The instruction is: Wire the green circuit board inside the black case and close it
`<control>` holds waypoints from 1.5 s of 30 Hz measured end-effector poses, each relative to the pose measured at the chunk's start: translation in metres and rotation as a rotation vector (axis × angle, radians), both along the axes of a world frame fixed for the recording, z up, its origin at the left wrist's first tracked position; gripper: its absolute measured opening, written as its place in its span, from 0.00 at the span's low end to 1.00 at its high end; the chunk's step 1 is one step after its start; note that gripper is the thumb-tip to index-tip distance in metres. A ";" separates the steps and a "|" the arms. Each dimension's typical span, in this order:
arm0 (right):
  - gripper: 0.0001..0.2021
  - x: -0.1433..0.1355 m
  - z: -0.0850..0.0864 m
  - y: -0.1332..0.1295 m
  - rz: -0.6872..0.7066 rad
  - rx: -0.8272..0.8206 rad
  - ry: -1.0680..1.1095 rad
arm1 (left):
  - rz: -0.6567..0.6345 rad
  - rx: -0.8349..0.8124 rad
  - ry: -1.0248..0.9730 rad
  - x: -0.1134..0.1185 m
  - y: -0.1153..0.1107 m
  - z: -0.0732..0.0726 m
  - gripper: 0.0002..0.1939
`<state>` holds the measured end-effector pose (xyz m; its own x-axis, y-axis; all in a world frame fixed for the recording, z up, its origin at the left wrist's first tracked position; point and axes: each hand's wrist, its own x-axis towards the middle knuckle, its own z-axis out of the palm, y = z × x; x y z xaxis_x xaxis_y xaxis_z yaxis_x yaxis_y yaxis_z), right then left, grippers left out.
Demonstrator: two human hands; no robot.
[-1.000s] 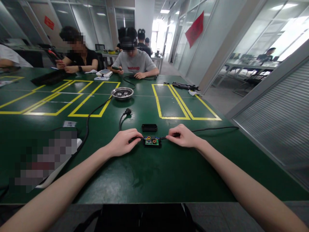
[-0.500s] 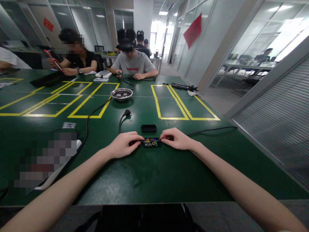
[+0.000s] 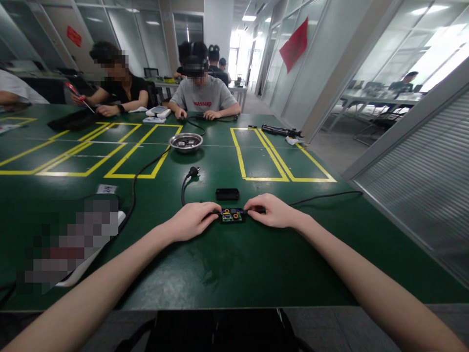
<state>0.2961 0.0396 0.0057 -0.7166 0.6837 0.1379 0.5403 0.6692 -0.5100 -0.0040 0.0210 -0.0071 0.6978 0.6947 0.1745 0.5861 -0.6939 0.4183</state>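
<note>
A small open black case with a circuit board (image 3: 232, 215) inside lies on the green table, its copper-coloured rings and thin wires showing. My left hand (image 3: 194, 220) pinches the black cable at the case's left end. At the right end, my right hand (image 3: 269, 210) has its fingers closed on the other black cable (image 3: 326, 196), which runs off to the right. Just behind the case lies a black cover (image 3: 227, 194), hollow side up. A black plug (image 3: 193, 171) on a curved cord rests behind my left hand.
A metal bowl (image 3: 186, 142) with small parts stands farther back. At the left lies a white power strip (image 3: 88, 254), partly blurred, with its cable. Yellow tape (image 3: 266, 179) marks the table. Two people work across it, near a black tool (image 3: 280, 131) at the back right.
The view has shifted slightly. My hands keep their hold at both ends of the case. Across the table, the person at the left has lowered a red-handled tool towards a black tray.
</note>
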 end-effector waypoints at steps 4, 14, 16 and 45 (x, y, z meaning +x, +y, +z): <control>0.10 0.001 0.000 0.000 0.045 0.044 -0.017 | -0.017 0.024 -0.016 -0.001 -0.001 0.000 0.11; 0.12 -0.001 -0.006 0.002 0.009 0.371 -0.077 | 0.028 0.167 -0.057 -0.004 0.002 -0.001 0.11; 0.11 -0.002 -0.010 0.005 -0.023 0.415 -0.039 | 0.056 0.198 -0.058 -0.004 0.005 -0.005 0.12; 0.17 -0.015 -0.033 0.011 -0.174 0.294 0.057 | 0.157 0.184 0.102 0.003 0.002 -0.006 0.33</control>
